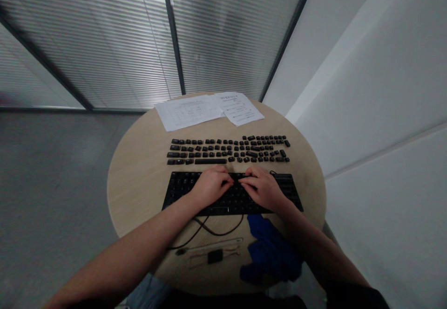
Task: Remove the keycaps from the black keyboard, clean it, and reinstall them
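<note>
A black keyboard (223, 202) lies on the round wooden table, with part of its keys off it. Loose black keycaps (211, 161) are laid out in rows just beyond it. My left hand (212, 185) is over the keyboard's middle, its fingers bent and pressed together near the upper rows. Close to its right, my right hand (261, 187) has its thumb and fingertips drawn together over the same rows. Whatever lies between the fingertips of either hand is too small to make out. The two hands nearly meet but show a small gap.
Printed papers (190, 112) lie at the table's far edge. Nearer me are a black cable (223, 233), a blue cloth (268, 248), a small black object (215, 256) and thin tools (209, 246). A white wall (377, 94) stands at the right, window blinds beyond the table.
</note>
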`<move>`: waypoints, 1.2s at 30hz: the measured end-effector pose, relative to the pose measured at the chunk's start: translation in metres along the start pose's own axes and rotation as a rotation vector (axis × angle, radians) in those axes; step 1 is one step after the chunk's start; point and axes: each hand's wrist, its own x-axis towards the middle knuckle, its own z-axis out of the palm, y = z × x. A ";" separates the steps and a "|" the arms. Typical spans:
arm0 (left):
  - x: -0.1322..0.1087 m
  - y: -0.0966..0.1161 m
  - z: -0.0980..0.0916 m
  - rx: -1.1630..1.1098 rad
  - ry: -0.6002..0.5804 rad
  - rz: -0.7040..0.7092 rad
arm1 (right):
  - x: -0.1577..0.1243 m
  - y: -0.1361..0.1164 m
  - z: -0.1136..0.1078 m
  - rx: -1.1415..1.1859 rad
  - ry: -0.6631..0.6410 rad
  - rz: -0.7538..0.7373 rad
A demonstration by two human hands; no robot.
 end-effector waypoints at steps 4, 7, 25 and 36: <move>-0.002 0.000 0.002 -0.003 0.015 0.011 | 0.019 0.035 -0.022 0.006 0.104 0.114; -0.004 0.007 -0.002 0.038 0.024 0.012 | 0.050 0.076 -0.037 -0.085 0.013 0.164; 0.203 -0.058 -0.010 0.273 -0.205 -0.256 | 0.151 0.167 0.000 -0.262 -0.396 0.307; 0.224 -0.067 0.016 0.235 -0.286 -0.248 | 0.133 0.151 -0.029 -0.223 -0.270 0.313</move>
